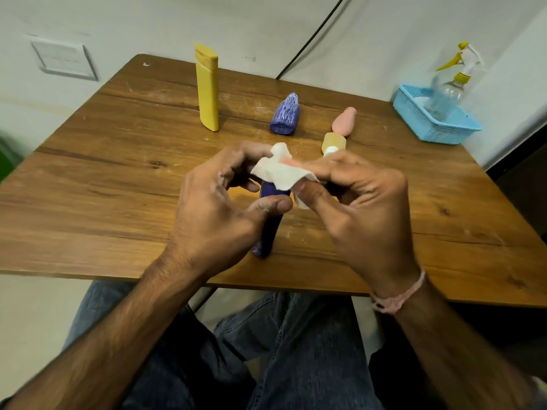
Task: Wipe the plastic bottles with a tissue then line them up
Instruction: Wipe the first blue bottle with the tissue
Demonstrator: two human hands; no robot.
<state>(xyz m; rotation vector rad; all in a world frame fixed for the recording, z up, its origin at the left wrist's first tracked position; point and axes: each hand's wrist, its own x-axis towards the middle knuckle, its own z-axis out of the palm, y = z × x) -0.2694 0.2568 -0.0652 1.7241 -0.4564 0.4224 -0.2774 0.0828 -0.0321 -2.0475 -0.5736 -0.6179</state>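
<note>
Nearest us are our jeans [296, 350], below the worktop [103, 187] edge. Above that edge our left hand [225, 208] grips a dark purple bottle [268, 232], thumb pressed across its side. Its lower end points to 6 o'clock and seems to hang clear of the wood, though we cannot be sure. Our right hand [364, 202], with a pink thread [399, 297] at the wrist, pinches a white tissue [278, 173] draped over the bottle's upper end. Just beyond, at 1 o'clock, a small amber bottle [334, 142] lies with a pink bottle [344, 121] close behind it. A ribbed purple bottle [285, 115] lies at 12 o'clock. A tall yellow bottle [207, 90] stands upright at 11 o'clock. Far off at 2 o'clock, a blue basket [438, 128] holds a clear spray bottle [450, 90].
</note>
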